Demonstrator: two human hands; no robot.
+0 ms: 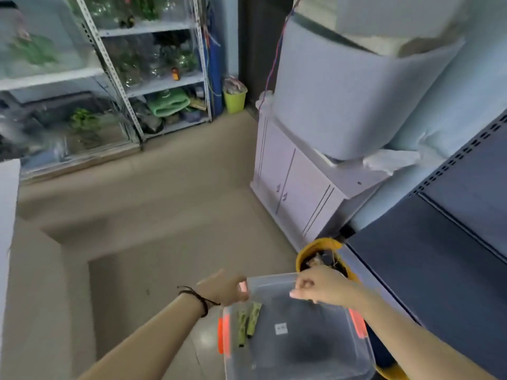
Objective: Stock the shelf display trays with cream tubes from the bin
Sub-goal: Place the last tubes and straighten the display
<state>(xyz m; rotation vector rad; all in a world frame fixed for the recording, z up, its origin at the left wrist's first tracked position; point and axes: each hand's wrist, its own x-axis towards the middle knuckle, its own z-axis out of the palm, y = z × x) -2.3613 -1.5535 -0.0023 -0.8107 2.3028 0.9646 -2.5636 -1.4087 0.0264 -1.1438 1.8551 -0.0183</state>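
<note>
A clear plastic bin point(315, 349) with orange side latches sits low in front of me, with two green cream tubes point(248, 323) lying along its left side. My left hand point(223, 290) grips the bin's far left rim. My right hand point(321, 286) is closed on the far right rim. The picture is blurred by motion.
A dark grey shelf unit point(439, 270) stands at my right. A yellow bucket point(318, 255) sits behind the bin, next to a white cabinet point(296, 193). A metal rack point(153, 78) with glass jars and a green waste bin point(234, 100) are across the tiled floor.
</note>
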